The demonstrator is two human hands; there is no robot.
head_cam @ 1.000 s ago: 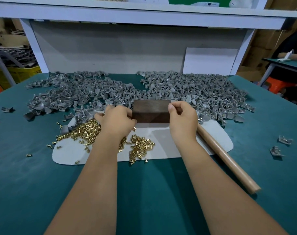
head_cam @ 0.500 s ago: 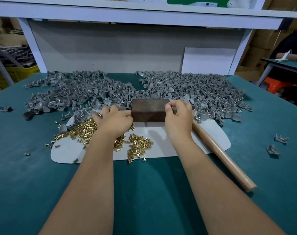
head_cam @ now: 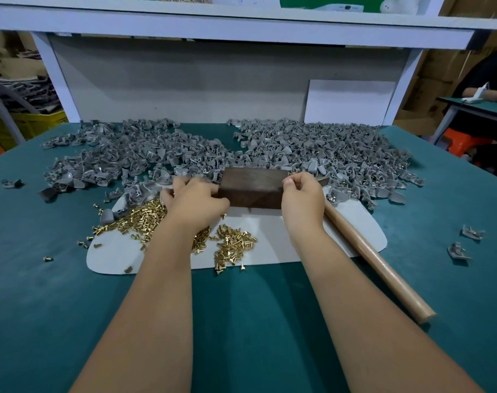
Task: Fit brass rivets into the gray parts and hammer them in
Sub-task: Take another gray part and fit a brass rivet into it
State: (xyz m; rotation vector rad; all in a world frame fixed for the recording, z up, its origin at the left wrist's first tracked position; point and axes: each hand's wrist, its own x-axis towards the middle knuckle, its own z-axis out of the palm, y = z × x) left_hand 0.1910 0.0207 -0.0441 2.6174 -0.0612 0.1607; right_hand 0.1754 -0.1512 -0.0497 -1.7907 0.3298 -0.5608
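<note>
Hiding the hammer (head_cam: 377, 265) head, right hand (head_cam: 302, 204) beside block (head_cam: 254, 188)

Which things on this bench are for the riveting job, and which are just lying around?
For the job: brass rivets, gray parts, wooden block, hammer handle, white mat.

Lying about: white board, yellow crate, orange stool.

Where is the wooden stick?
In the head view, the wooden handle lies on the person's right, beside the right hand, slanting across the white mat.
</note>
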